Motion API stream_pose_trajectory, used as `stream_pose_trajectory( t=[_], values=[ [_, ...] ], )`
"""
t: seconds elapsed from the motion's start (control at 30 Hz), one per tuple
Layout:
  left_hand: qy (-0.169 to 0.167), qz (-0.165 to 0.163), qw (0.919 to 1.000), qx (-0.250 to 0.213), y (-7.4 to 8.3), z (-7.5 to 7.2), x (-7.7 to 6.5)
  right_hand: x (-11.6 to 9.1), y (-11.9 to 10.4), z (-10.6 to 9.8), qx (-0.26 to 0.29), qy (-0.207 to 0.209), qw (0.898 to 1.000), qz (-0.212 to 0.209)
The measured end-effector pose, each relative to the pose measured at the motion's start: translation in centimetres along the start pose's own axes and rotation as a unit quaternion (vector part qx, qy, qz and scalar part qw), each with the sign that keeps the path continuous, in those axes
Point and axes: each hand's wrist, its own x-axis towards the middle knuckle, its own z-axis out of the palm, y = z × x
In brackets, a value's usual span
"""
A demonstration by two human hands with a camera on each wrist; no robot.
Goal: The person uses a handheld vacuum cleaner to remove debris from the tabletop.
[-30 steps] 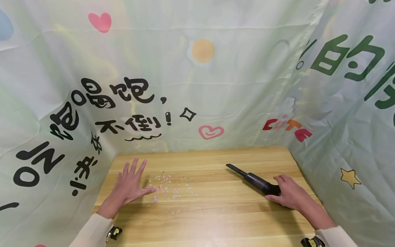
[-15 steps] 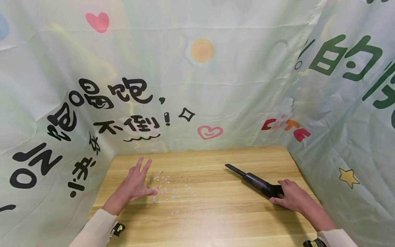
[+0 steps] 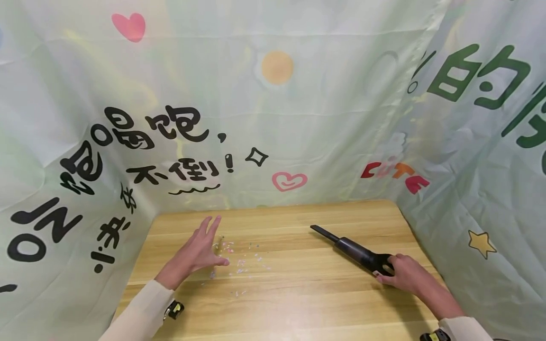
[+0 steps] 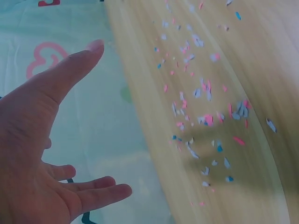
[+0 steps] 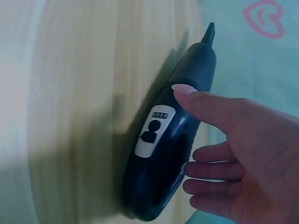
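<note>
Left hand (image 3: 197, 253): hangs spread just beside the scraps (image 4: 209, 120), holding nothing. Scraps: lie loose on the table (image 3: 298, 303), left of centre; could scatter under a careless sweep or a puff of exhaust. Vacuum (image 3: 355, 251): lies at right, nozzle (image 3: 323, 232) to the far left; could roll or slip if lifted on too loose a hold. Right hand (image 3: 407, 274): sits at the handle (image 3: 379, 261), relaxed, not wrapped round it; cannot tell if pressing with the thumb (image 5: 208, 105).

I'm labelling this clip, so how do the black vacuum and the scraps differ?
The vacuum is one long, mostly black piece; the scraps are many tiny pink, blue and pale bits. The vacuum is by the right hand, the scraps nearer the left hand. Both appear to lie on the table.
</note>
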Motion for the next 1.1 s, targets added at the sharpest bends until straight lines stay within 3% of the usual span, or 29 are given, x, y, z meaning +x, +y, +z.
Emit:
stream_pose_trajectory(
  t=[0.2, 0.43, 0.67, 0.93, 1.1],
  values=[
    [-0.015, -0.007, 0.9998, -0.014, 1.0, 0.3, 0.7, 0.2, 0.3, 1.2, 0.030, 0.003, 1.000, -0.008],
    [-0.015, 0.008, 0.9996, -0.021, 2.0, 1.3, 1.2, 0.8, 0.7, 2.4, 0.058, -0.019, 0.998, 0.007],
    [-0.021, 0.012, 0.9982, -0.056, 3.2, 2.4, 1.7, 1.0, 1.1, 3.8, 0.085, -0.028, 0.996, 0.016],
    [-0.033, 0.007, 0.9951, -0.093, 4.6, 3.7, 2.2, 0.9, 1.3, 4.8, 0.090, -0.010, 0.996, 0.017],
    [-0.029, 0.008, 0.9960, -0.084, 5.6, 4.4, 2.6, 0.9, 1.3, 5.2, 0.099, 0.000, 0.995, 0.014]
  ],
)
